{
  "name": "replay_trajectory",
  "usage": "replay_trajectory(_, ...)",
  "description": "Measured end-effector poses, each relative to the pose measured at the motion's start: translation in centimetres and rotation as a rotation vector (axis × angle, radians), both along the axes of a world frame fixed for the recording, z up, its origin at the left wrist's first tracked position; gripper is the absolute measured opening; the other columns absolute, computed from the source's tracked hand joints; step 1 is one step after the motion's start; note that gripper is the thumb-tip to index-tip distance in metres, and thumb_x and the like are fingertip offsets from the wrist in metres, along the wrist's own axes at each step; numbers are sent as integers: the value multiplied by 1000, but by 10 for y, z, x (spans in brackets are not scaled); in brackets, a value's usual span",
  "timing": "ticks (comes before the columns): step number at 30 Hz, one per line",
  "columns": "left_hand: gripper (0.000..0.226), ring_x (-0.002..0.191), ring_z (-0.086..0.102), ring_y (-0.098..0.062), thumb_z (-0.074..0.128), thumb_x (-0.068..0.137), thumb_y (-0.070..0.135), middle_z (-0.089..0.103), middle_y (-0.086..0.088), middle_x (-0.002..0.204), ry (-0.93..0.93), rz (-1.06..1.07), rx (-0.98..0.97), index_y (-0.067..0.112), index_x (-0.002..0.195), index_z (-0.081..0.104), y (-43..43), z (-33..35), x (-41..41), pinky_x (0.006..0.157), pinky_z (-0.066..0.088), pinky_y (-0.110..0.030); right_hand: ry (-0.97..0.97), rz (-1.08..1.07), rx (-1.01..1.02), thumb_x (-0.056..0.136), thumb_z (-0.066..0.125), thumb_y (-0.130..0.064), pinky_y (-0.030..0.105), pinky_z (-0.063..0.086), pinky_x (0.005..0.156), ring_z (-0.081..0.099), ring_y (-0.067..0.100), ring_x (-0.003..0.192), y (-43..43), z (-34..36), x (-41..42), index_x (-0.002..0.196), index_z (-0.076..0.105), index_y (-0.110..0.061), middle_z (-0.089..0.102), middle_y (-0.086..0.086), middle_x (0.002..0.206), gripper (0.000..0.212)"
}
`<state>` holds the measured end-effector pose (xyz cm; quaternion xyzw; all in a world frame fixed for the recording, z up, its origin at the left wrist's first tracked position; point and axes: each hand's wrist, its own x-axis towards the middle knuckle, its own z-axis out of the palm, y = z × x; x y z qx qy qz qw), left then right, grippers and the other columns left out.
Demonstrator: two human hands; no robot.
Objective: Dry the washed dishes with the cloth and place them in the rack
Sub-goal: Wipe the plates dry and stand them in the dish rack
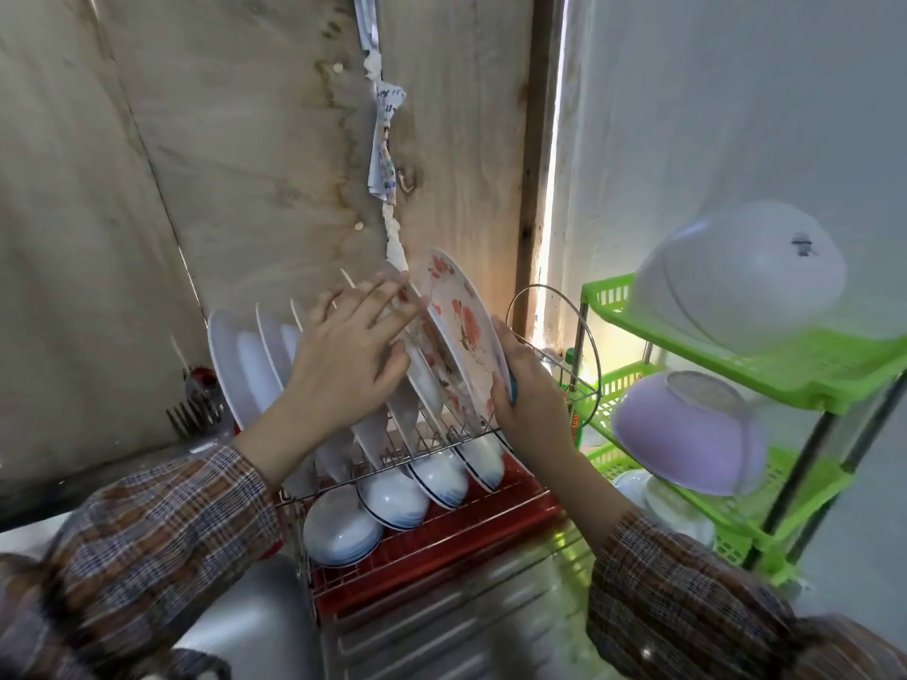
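Note:
A wire dish rack with a red drip tray stands on the steel counter. Several white plates stand upright in its upper row, and white bowls lean in the lower row. My right hand grips the lower edge of a flowered plate, which stands tilted at the rack's right end; a bit of blue shows under the fingers. My left hand rests with fingers spread on the plates just left of it, touching another flowered plate. No cloth is clearly visible.
A green plastic shelf stands at the right with an upturned white bowl, a lilac bowl and dishes lower down. Forks stick up left of the rack. A steel sink lies below. A wooden wall is close behind.

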<state>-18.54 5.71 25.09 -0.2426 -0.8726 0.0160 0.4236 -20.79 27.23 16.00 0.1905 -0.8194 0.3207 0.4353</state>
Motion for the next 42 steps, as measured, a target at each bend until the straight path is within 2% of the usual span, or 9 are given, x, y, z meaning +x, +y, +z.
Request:
replay_trajectory(6,47,136,42,-30,38,94,22,55,-12,138,-20,-89,65,11,137,54,2,-9,-2,111,28,-38,45,-5,64,94,48,-11,43,57,74,63,37,97,0,-1,-5,148,24,-31,62,14,120,63)
replay_trajectory(10,47,140,36,-29,36,96,22,51,-13,142,-35,-69,69,11,139,52,2,-12,2,116,24,-42,107,-87,190,88,59,-7,35,55,57,62,31,76,-3,-6,-8,148,27,-33,65,11,113,73)
replay_trajectory(13,46,141,35,-28,36,98,24,49,-12,145,-59,-47,60,12,140,50,2,-11,5,116,26,-45,146,-80,176,88,61,-9,33,54,54,61,29,75,0,-7,-11,147,29,-33,64,11,115,71)
replay_trajectory(16,47,141,35,-28,34,99,26,47,-13,146,-74,-4,57,11,141,49,5,-10,10,117,25,-46,145,11,139,94,55,-28,35,56,59,62,28,83,5,-6,-11,147,29,-32,63,10,113,60)
replay_trajectory(21,50,141,33,-28,31,99,31,43,-13,149,-85,117,33,13,144,45,10,-15,21,115,20,-48,0,124,-72,89,52,-60,28,52,67,61,16,92,15,-3,3,147,37,-29,61,1,116,67)
replay_trajectory(28,55,147,21,-26,31,99,38,25,-10,158,-106,292,57,18,150,33,14,-33,52,118,16,-50,72,129,-206,83,73,-27,14,43,67,54,7,92,8,-1,40,135,48,-19,58,4,113,58)
replay_trajectory(31,56,149,15,-25,32,99,37,21,-9,160,-111,378,62,19,152,30,14,-48,73,119,15,-49,73,209,-175,79,76,-9,18,46,64,57,10,90,-2,-3,59,134,44,-24,54,-1,113,65)
replay_trajectory(38,60,148,14,-27,34,97,38,22,-12,159,-183,563,127,14,151,29,-12,-89,134,119,11,-42,-88,483,-33,83,53,-22,15,42,85,55,11,102,-46,-31,90,135,49,-26,58,-1,115,52)
replay_trajectory(42,67,150,7,-23,36,94,39,11,-7,162,-274,691,119,16,155,18,-41,-116,174,121,7,-41,-205,587,36,81,56,-22,16,46,73,55,12,103,-90,-49,116,134,46,-30,55,-3,119,55)
